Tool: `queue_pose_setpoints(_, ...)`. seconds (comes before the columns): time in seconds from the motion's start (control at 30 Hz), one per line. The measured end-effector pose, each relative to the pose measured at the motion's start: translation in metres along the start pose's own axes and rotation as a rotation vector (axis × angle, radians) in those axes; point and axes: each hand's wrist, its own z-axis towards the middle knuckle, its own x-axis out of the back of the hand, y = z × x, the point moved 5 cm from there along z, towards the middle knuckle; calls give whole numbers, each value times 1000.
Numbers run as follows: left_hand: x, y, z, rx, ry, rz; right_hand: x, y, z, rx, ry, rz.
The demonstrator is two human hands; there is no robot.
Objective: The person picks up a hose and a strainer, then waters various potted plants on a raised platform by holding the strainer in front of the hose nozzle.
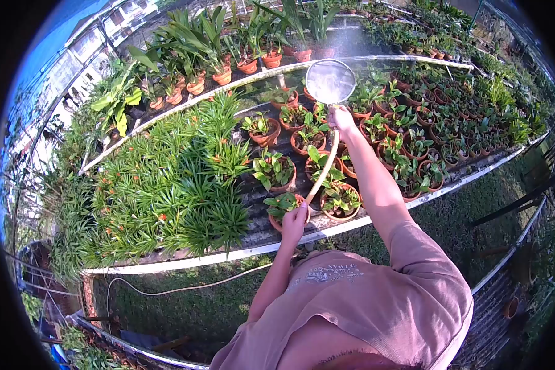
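Observation:
My right hand [341, 117], arm stretched out over the bench, is closed around the neck of a round, wide-faced watering rose [330, 81]. Fine spray rises from the rose toward the back row of plants. A pale yellow hose [324, 169] runs down from it to my left hand [295, 221], whose fingers are wrapped around the hose near the bench's front edge. Below the hose sit terracotta pots with leafy plants, among them a potted plant [341, 201] and another potted plant [274, 171]. The hose behind my left hand is hidden by my arm and body.
Dense spiky green plants [172, 179] fill the bench's left side. Many clay pots [416, 142] crowd the right. Tall plants in pots [222, 76] line the back behind a white rail [253, 79]. A white front edge [185, 261] borders the bench; a thin hose [185, 288] hangs below.

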Motion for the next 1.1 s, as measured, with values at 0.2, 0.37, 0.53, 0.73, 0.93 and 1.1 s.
queue_pose_setpoints(0.2, 28, -20, -19, 15, 78, -178, -72, 19, -22, 106, 135, -109)
queue_pose_setpoints(0.37, 77, -29, -22, -30, 145, -78, -111, 53, -13, 22, -44, -59)
queue_pose_setpoints(0.53, 99, -31, -41, 53, 185, -156, -158, 60, -36, 87, 14, -175)
queue_pose_setpoints(0.73, 126, -19, -57, 33, 236, -176, -203, 78, -46, 62, -94, -164)
queue_pose_setpoints(0.93, 137, -23, -61, -3, 250, -212, -232, 94, -50, 50, -126, -174)
queue_pose_setpoints(1.1, 153, -28, -63, 16, 284, -188, -244, 99, -48, 72, -153, -312)
